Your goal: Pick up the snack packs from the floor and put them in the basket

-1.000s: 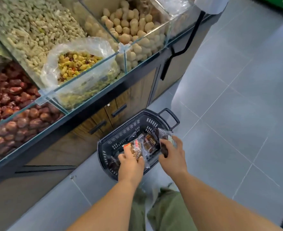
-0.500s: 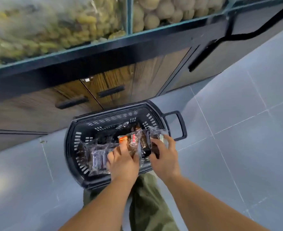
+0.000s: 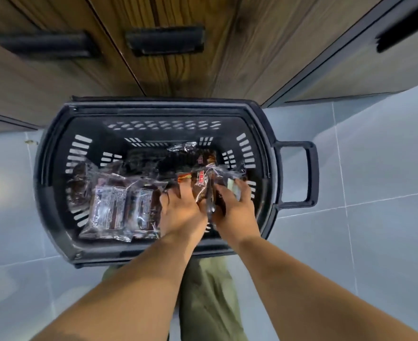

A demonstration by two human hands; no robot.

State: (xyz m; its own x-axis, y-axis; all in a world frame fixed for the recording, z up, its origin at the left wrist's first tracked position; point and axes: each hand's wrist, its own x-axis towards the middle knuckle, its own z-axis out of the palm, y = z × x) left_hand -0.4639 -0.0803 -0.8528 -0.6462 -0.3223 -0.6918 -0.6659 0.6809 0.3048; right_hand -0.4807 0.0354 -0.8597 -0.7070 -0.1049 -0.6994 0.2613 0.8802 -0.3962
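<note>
Lowered hands (image 3: 182,212) (image 3: 235,210) grip snack packs (image 3: 203,184) inside basket (image 3: 53,207).

Snack packs (image 3: 119,207) in basket (image 3: 53,212)

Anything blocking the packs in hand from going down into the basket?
Nothing visible. The left hand and right hand hold the packs inside the basket rim, over its right half. On the bottom lie other packs, mostly left; the held ones would probably land on or beside them.
</note>
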